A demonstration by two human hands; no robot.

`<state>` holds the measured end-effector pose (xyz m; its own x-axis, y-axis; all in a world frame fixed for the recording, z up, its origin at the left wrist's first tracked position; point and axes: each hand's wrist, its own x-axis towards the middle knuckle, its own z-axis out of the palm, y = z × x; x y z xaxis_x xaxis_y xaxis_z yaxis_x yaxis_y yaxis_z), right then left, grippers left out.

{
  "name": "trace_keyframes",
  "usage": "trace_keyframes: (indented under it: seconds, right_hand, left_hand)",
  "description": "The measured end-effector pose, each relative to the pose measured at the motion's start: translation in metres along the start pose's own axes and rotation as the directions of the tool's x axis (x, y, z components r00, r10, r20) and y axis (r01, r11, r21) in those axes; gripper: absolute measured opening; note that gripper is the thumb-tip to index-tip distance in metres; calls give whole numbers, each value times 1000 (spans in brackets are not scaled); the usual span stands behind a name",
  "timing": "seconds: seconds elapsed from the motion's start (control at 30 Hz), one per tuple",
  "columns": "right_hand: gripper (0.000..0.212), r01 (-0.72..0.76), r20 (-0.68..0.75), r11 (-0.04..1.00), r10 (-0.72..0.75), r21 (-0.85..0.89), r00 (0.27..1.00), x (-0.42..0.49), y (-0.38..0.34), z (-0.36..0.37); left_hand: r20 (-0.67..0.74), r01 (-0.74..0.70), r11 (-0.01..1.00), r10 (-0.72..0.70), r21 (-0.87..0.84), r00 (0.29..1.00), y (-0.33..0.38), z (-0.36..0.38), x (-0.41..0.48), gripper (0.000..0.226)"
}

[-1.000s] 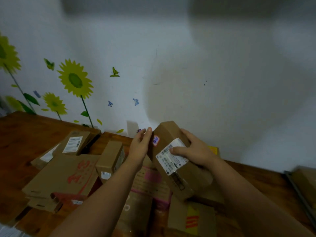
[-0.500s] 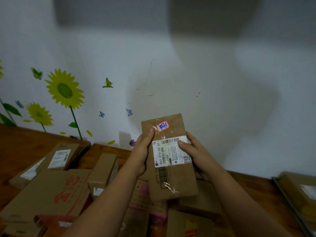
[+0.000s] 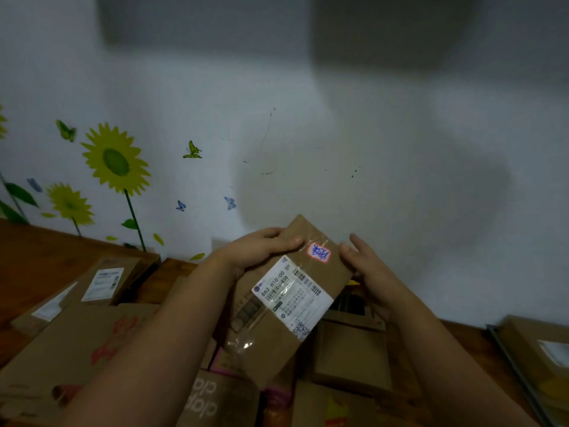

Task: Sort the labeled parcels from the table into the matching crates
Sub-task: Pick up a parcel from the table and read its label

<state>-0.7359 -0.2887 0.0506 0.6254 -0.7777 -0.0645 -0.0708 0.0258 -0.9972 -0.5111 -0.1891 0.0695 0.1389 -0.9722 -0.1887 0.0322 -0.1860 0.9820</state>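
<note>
Parcel [image 3: 286, 303], a flat brown box, is held tilted in the air above the heap of other parcels [image 3: 348, 355] on the wooden table [image 3: 37, 257], with its labelled face turned up toward the camera. Left hand [image 3: 261, 251] grips the far left corner, fingers curled round the edge. Right hand [image 3: 369, 272] lies along the right edge with fingers straight and close together; whether they bear weight or merely touch cannot be told. White shipping label [image 3: 292, 298] sits mid-face under clear tape. A small red-bordered sticker [image 3: 318, 252] with blue handwriting sits near the far end, too blurred to read. What seems to be a crate [image 3: 509, 362] shows at the lower right, with a box inside.

Risks: the hold appears to depend largely on one corner, so the glossy tape could let the parcel slide and drop onto the heap. In this dim light the sticker could be misread, sending the parcel to the wrong crate.
</note>
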Motion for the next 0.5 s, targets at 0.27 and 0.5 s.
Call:
trace_keyframes:
  seconds: [0.27,0.5]
  right_hand:
    - [46,50,77,998,-53,37,996,-1,-1,1]
    - [34,142,-131,985,-129,97,983,-1,0,-13]
  left_hand:
    - [-30,15,957,-6,290,1000,38,8,2,56]
    - [-428,-174,919,324,353,844,25,0,10,74]
